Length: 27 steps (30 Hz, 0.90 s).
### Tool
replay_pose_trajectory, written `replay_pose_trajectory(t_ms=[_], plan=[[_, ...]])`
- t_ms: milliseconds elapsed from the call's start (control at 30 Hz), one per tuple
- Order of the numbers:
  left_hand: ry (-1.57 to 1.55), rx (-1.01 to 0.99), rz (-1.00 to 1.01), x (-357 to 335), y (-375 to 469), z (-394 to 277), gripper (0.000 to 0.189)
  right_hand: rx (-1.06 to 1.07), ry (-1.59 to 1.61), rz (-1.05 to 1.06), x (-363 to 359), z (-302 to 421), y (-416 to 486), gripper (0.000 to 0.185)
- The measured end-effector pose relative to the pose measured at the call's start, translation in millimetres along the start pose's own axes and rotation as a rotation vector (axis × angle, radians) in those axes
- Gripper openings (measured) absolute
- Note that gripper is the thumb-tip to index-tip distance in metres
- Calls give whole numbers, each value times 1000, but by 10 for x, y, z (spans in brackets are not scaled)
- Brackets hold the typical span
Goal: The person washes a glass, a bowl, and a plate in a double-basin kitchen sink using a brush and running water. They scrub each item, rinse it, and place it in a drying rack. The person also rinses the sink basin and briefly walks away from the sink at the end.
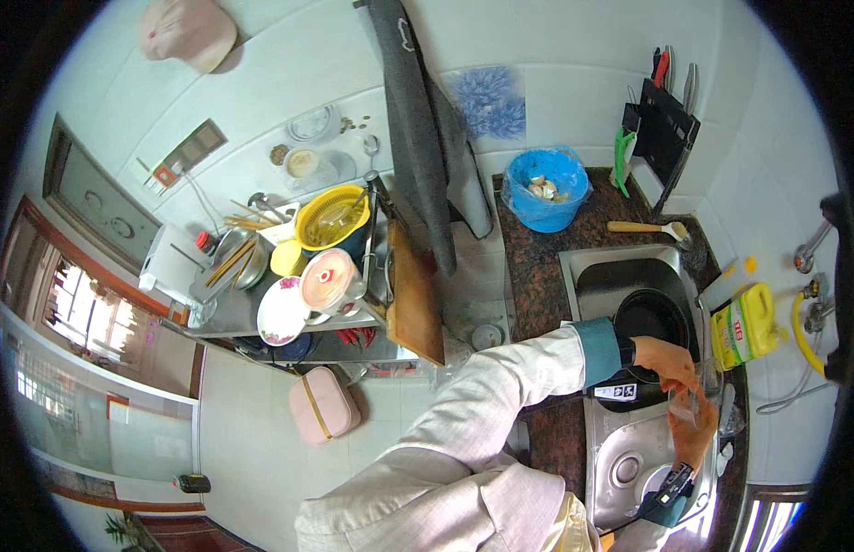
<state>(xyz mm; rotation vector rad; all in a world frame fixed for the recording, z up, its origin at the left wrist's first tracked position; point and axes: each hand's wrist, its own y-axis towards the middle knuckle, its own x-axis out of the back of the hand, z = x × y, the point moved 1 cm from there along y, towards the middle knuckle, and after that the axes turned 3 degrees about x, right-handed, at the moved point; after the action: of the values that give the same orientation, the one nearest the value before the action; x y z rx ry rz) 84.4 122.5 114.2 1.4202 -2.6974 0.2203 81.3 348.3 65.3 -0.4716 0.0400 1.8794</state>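
Observation:
My left hand [668, 360] reaches over the divider between the two basins of a steel sink [603, 441], its fingers bent down against a clear, transparent container [708, 378]. From the other side my right hand [695, 424] meets it, with fingers around the same see-through piece; its exact shape is hard to tell. Beneath my left wrist, a black pan [649, 321] sits in the upper basin. A white bowl [658, 483] lies in the lower basin, partly hidden by my right wrist, which wears a black strapped device.
A yellow detergent jug [744, 328] stands behind the sink. On the granite counter are a blue bin [548, 190] and a wooden-handled brush [641, 226]. A knife rack [665, 131] is at the wall. A shelf with a yellow colander [332, 217] and bowls stands to the left.

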Motion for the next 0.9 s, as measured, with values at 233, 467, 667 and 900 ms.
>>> replay_pose_trajectory(t_ms=[233,467,667,900], plan=[[998,-467,-341,-46,-466,-379,36,-57,226,-46,64,217,-201,61],[776,22,-795,783,-2876,-988,26,49,6,114,620,264,-629,53],[1342,260,-1127,1134,-4785,-1421,29,25,-633,-74,143,438,-625,42],[1880,662,-963,1414,-6114,-884,20,219,-760,558,-2250,877,-652,23]])
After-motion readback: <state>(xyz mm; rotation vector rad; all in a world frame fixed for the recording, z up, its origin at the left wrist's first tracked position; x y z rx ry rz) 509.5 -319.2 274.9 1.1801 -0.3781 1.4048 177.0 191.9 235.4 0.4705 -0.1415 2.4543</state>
